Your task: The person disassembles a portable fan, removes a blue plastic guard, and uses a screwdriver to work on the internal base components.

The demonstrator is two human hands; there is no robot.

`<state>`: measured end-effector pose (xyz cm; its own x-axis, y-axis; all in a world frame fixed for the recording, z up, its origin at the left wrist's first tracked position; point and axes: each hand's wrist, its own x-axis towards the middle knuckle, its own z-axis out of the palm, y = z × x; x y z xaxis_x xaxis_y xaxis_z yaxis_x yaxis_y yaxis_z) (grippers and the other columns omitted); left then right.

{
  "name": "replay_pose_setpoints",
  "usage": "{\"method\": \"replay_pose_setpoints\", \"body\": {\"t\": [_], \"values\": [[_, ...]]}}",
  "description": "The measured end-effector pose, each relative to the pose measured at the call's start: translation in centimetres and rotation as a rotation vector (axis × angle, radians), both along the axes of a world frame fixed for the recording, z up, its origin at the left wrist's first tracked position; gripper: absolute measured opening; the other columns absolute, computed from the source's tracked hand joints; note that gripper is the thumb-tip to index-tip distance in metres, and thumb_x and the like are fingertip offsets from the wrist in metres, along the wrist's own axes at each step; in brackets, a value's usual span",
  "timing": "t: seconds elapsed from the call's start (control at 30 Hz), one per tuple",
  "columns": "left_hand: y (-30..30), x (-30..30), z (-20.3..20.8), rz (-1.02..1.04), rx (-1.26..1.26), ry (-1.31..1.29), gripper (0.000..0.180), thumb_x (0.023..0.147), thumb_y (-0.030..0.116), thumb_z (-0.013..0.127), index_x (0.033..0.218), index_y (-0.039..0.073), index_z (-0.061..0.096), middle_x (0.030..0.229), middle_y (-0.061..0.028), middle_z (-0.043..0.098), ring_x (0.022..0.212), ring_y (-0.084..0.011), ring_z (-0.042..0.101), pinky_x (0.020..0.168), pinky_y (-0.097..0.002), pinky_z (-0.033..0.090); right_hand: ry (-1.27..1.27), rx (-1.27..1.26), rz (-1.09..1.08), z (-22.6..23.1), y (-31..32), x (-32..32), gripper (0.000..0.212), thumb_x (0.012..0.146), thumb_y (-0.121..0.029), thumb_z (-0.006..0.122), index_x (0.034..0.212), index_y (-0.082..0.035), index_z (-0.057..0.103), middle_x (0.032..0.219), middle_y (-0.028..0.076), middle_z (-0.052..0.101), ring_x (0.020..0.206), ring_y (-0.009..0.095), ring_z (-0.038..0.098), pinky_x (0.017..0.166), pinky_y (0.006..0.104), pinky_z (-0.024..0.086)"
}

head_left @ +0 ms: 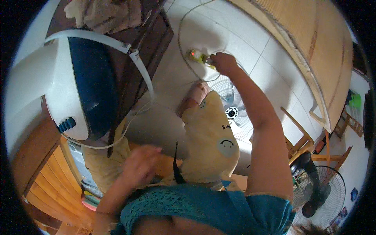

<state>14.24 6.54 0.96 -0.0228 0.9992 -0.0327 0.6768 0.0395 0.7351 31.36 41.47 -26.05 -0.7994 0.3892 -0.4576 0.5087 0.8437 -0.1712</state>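
Note:
My right hand [224,63] reaches down to the floor, its fingers closed on a plug [210,60], mostly hidden by the fingers. The plug meets a yellow and white extension socket [196,55] with a red light on; I cannot tell how far in it sits. A thin pale cord [180,39] loops around the socket. My left hand [141,165] hovers over my lap, smeared by motion, its fingers unclear. Nearest to it, on the left, is a large white appliance [58,86] with a dark blue panel, a blue knob and a white cord.
A floor fan [232,112] with a round grille lies by my right leg. A second, black fan [319,196] stands at the lower right beside wooden chair parts [297,135]. A wooden panel [313,51] runs along the upper right. Brown cloth [107,15] lies on dark furniture [156,43].

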Motion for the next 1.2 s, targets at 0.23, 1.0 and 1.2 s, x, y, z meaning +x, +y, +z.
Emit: {"method": "replay_pose_setpoints", "body": {"t": [0.23,1.0,1.2], "values": [[2.6,3.3,-0.3,0.164,-0.121,-0.170,0.031,0.072,0.003,0.065,0.103,0.005,0.060,0.106,-0.0137,0.061,0.096,-0.0345,0.057,0.083,-0.0399,0.047,0.432,-0.436,-0.555,11.3,-5.5,0.5,0.027,0.081,-0.030,0.064,0.085,-0.006,0.052,0.074,0.013,0.059,0.070,0.032,0.059,0.062,0.0408,0.046],[-18.8,-4.5,2.0,0.889,-0.170,-1.178,0.024,0.096,0.027,0.046,0.090,0.006,0.057,0.085,-0.0048,0.061,0.082,-0.0141,0.059,0.078,-0.0282,0.049,1.119,-0.765,-0.498,36.4,-20.9,-19.0,0.021,0.084,-0.015,0.064,0.097,-0.003,0.053,0.086,0.004,0.060,0.074,0.013,0.057,0.063,0.0251,0.047],[-20.7,-4.9,1.2,0.714,-0.085,-1.118,0.024,0.095,0.024,0.050,0.093,0.003,0.059,0.088,-0.0044,0.062,0.083,-0.0128,0.058,0.078,-0.0287,0.049,1.355,-0.315,-0.230,38.6,-20.1,-29.8,0.052,0.072,-0.022,0.076,0.113,0.002,0.054,0.099,0.012,0.062,0.089,0.021,0.060,0.080,0.0337,0.047]]}}
